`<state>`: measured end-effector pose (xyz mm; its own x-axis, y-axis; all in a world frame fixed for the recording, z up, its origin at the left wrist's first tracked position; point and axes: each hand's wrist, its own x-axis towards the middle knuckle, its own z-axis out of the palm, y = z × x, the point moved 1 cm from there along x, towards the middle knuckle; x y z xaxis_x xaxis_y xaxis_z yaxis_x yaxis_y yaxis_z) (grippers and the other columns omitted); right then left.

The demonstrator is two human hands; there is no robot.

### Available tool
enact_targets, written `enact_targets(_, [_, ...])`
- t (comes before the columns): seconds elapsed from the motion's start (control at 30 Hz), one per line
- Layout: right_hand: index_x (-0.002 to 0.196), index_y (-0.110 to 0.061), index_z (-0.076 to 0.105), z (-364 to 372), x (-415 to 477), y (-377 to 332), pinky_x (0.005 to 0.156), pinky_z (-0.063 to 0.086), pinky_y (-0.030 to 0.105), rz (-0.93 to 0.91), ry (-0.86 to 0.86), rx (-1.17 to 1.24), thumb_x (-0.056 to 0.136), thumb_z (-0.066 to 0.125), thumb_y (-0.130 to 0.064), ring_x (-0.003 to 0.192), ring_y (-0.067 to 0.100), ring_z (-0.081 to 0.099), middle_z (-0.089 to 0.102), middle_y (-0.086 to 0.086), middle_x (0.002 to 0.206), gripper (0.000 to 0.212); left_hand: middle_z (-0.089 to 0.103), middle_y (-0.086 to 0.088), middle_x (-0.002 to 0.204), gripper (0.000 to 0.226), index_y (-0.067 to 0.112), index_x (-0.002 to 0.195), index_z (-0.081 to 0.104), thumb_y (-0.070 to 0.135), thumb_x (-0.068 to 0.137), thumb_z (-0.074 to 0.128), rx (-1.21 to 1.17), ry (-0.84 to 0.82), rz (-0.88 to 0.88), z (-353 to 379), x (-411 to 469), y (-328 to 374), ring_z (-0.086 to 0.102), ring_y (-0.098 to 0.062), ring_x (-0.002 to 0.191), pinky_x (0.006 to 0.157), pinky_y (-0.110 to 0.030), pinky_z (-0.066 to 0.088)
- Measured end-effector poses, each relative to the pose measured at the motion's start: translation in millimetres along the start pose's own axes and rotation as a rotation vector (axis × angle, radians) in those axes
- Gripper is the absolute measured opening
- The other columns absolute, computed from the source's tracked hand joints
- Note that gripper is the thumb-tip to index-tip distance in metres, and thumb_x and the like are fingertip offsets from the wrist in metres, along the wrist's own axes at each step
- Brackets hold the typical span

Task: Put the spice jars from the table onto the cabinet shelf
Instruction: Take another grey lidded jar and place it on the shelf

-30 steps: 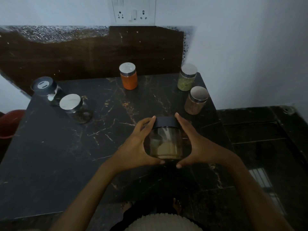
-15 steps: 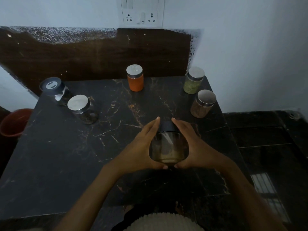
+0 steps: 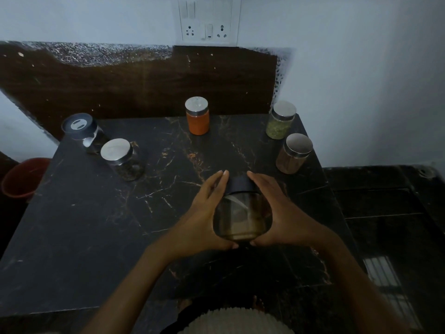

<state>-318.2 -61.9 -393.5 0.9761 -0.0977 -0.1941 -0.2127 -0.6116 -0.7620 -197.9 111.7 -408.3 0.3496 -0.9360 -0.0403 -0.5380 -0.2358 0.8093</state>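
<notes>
Both hands hold a clear glass jar (image 3: 242, 218) with a black lid and a little tan powder inside, just above the black marble table (image 3: 96, 225). My left hand (image 3: 207, 213) cups its left side and my right hand (image 3: 281, 213) its right, thumbs curled under the base. The jar leans with its lid away from me. Standing on the table are an orange jar (image 3: 197, 119), a green-filled jar (image 3: 280, 122), a brown-filled jar (image 3: 293, 155), a dark jar with a silver lid (image 3: 122, 160) and a black-capped jar (image 3: 83, 132). No cabinet shelf is in view.
A dark wood panel (image 3: 144, 88) and a wall socket (image 3: 207, 22) back the table. A red bucket (image 3: 21, 177) sits on the floor to the left. Dark floor tiles (image 3: 385, 213) lie to the right of the table.
The held jar has tipped so its lid points further away from me, and my fingertips have drawn closer together over the lid. The other jars have not moved.
</notes>
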Motion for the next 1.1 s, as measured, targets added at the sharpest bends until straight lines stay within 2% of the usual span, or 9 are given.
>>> enact_targets(0.13, [0.133,-0.062,-0.009,2.1,-0.9,-2.2,0.098,0.024,0.017,-0.015,0.005,0.024,0.049,0.085,-0.045,0.125,-0.012,0.015,-0.001,-0.041,0.138,0.127,0.007,0.02,0.145,0.128,0.041,0.147,-0.006,0.044,0.054,0.081,-0.047,0.046,-0.011,0.6,-2.0,2.3,0.024,-0.003,0.134,0.101,-0.034,0.046])
enact_targets(0.27, [0.132,-0.065,-0.013,-6.1,-4.1,4.6,0.108,0.025,0.033,0.046,-0.076,0.153,0.048,0.087,-0.043,0.137,0.005,0.013,-0.004,-0.042,0.141,0.132,0.014,0.023,0.144,0.122,0.047,0.145,-0.002,0.046,0.055,0.08,-0.121,0.103,-0.02,-5.5,-10.1,1.8,0.025,0.006,0.132,0.104,-0.013,0.035])
enact_targets(0.33, [0.129,-0.069,-0.012,-6.7,-3.8,4.0,0.105,0.029,0.028,0.074,-0.11,0.199,0.048,0.087,-0.039,0.134,0.006,0.02,0.006,-0.032,0.145,0.131,0.014,0.023,0.147,0.123,0.044,0.146,-0.001,0.046,0.056,0.081,-0.172,0.093,-0.035,-7.1,-12.4,2.2,0.024,0.005,0.134,0.107,-0.016,0.033])
enact_targets(0.43, [0.131,-0.066,-0.005,-6.0,-2.2,-0.5,0.099,0.031,0.019,0.062,-0.07,0.191,0.048,0.086,-0.037,0.128,-0.008,0.026,0.011,-0.042,0.133,0.127,0.003,0.028,0.15,0.127,0.05,0.143,-0.01,0.046,0.055,0.083,-0.212,0.046,-0.057,-9.3,-15.4,2.2,0.018,0.002,0.139,0.112,-0.034,0.034])
enact_targets(0.53, [0.133,-0.061,-0.003,-4.8,0.6,-5.9,0.089,0.03,0.009,0.012,-0.016,0.096,0.051,0.087,-0.033,0.112,-0.027,0.023,0.009,-0.049,0.126,0.125,-0.012,0.035,0.148,0.133,0.054,0.139,-0.016,0.052,0.052,0.084,-0.169,0.018,-0.06,-10.2,-15.4,5.2,0.006,0.003,0.141,0.113,-0.037,0.032])
enact_targets(0.8, [0.135,-0.061,-0.014,-11.1,0.0,-10.1,0.108,0.026,0.028,-0.002,-0.068,0.208,0.054,0.089,-0.028,0.139,0.003,0.01,-0.005,-0.032,0.149,0.135,0.016,0.013,0.149,0.127,0.038,0.148,0.001,0.036,0.055,0.088,-0.193,0.163,-0.059,-14.0,-13.8,9.9,0.027,0.008,0.131,0.096,-0.001,0.032])
enact_targets(0.9, [0.133,-0.064,-0.009,-9.5,0.4,-12.3,0.098,0.032,0.013,0.008,-0.062,0.245,0.056,0.088,-0.021,0.136,0.002,0.021,0.004,-0.03,0.148,0.131,0.012,0.013,0.153,0.136,0.039,0.147,-0.007,0.039,0.052,0.09,-0.306,0.095,-0.096,-16.0,-17.0,9.3,0.029,0.006,0.133,0.094,-0.002,0.035])
enact_targets(1.0, [0.135,-0.061,-0.003,-4.2,2.6,-15.2,0.098,0.031,0.014,-0.024,0.012,0.145,0.055,0.088,-0.022,0.132,-0.002,0.023,0.012,-0.032,0.141,0.127,-0.004,0.028,0.15,0.136,0.045,0.144,-0.014,0.049,0.049,0.084,-0.239,0.07,-0.089,-17.6,-16.0,11.5,0.015,0.006,0.138,0.102,-0.008,0.033])
enact_targets(1.1, [0.134,-0.06,-0.004,0.5,4.5,-16.6,0.094,0.033,0.01,-0.057,0.026,0.095,0.055,0.087,-0.022,0.128,-0.001,0.026,0.012,-0.032,0.139,0.126,0.003,0.033,0.145,0.128,0.049,0.141,-0.005,0.047,0.052,0.087,-0.155,0.082,-0.043,-16.8,-11.3,14.4,0.017,0.008,0.136,0.106,-0.017,0.035])
